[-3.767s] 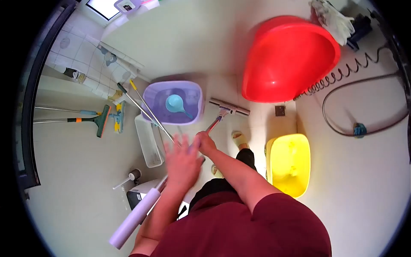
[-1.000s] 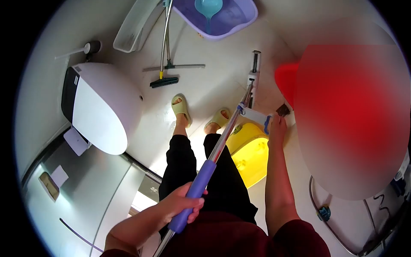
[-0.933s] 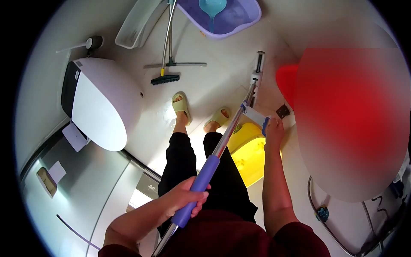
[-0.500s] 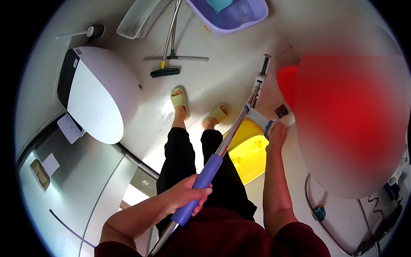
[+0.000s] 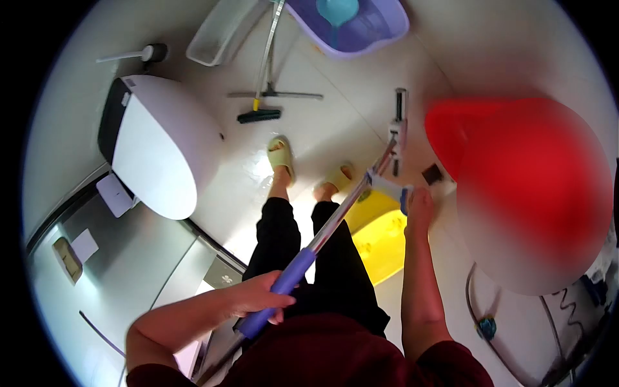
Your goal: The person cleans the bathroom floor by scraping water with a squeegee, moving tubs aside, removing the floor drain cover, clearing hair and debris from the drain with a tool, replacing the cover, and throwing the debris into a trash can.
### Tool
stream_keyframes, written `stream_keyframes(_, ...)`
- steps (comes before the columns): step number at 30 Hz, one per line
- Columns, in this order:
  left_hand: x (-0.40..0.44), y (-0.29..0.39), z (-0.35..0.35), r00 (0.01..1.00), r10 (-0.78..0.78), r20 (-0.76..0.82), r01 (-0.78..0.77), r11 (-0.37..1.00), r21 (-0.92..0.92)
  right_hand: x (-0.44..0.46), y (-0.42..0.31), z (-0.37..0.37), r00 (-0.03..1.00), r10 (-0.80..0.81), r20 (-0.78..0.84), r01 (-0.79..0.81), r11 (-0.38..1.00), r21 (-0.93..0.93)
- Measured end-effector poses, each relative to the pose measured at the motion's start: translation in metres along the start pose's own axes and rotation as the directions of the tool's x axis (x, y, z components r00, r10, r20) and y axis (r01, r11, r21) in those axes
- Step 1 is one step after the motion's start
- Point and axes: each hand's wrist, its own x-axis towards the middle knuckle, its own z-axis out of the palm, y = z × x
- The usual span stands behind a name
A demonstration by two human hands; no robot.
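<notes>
A long sponge mop with a shiny metal pole (image 5: 338, 218) runs diagonally across my body. My left hand (image 5: 267, 295) is wrapped round its purple grip (image 5: 293, 274), low in front of my waist. Farther up the pole, my right hand (image 5: 420, 203) is closed round the blue end of the white squeeze lever (image 5: 387, 186). The narrow mop head (image 5: 401, 106) points away from me, above the floor near my feet. Behind the pole and lever stands a yellow bucket (image 5: 380, 251), partly covered by my leg.
A white toilet (image 5: 155, 148) is at the left. Ahead are a floor brush (image 5: 259, 116), a squeegee (image 5: 293, 95), a whitish bin (image 5: 219, 39) and a purple tub (image 5: 380, 42) with a blue dipper (image 5: 338, 9). A red basin (image 5: 445, 129) sits right, partly blurred; a hose (image 5: 471, 297) lies below.
My left hand and the purple grip have moved down and to the left. The mop head now sits more upright in view. My right hand stays on the lever; the whole view has shifted slightly.
</notes>
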Motion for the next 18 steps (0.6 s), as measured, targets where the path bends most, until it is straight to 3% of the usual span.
stream_keyframes(1,0.003,-0.018,-0.017,0.997,-0.018,-0.075,0.024,0.996,0.083,-0.007,0.0,0.008,0.996,-0.085,0.028,0.087,0.991,-0.098)
stream_keyframes(2,0.006,-0.044,-0.039,0.972,0.056,-0.229,0.029,0.936,0.351,-0.017,-0.002,0.017,0.983,-0.172,0.065,0.181,0.965,-0.188)
stream_keyframes(3,0.008,-0.067,-0.061,0.921,0.158,-0.357,0.089,0.806,0.585,-0.03,-0.008,0.026,0.975,-0.199,0.099,0.221,0.902,-0.371)
stream_keyframes(4,0.005,-0.08,-0.079,0.848,0.249,-0.469,0.217,0.643,0.734,-0.041,0.003,0.031,0.947,-0.267,0.178,0.316,0.873,-0.37)
stream_keyframes(5,-0.003,-0.088,-0.088,0.764,0.349,-0.544,0.372,0.45,0.812,-0.066,-0.021,0.04,0.963,-0.199,0.18,0.258,0.873,-0.414)
stream_keyframes(8,-0.059,-0.065,-0.076,0.556,0.547,-0.626,0.486,0.398,0.778,-0.088,-0.028,0.042,0.983,-0.132,0.13,0.158,0.963,-0.216)
stream_keyframes(11,-0.1,-0.07,-0.022,0.586,0.532,-0.611,0.472,0.389,0.791,-0.05,-0.016,0.019,0.986,-0.168,-0.003,0.168,0.986,0.015)
stream_keyframes(13,-0.129,-0.069,0.024,0.636,0.519,-0.571,0.371,0.444,0.816,-0.021,-0.039,0.004,0.977,-0.211,0.009,0.211,0.977,-0.026)
stream_keyframes(16,-0.162,-0.076,0.033,0.7,0.45,-0.554,0.37,0.434,0.821,0.004,-0.07,0.027,0.929,-0.37,-0.013,0.336,0.857,-0.39)
stream_keyframes(18,-0.182,-0.082,0.041,0.718,0.409,-0.563,0.373,0.457,0.807,-0.002,-0.09,0.041,0.894,-0.443,-0.06,0.386,0.833,-0.396)
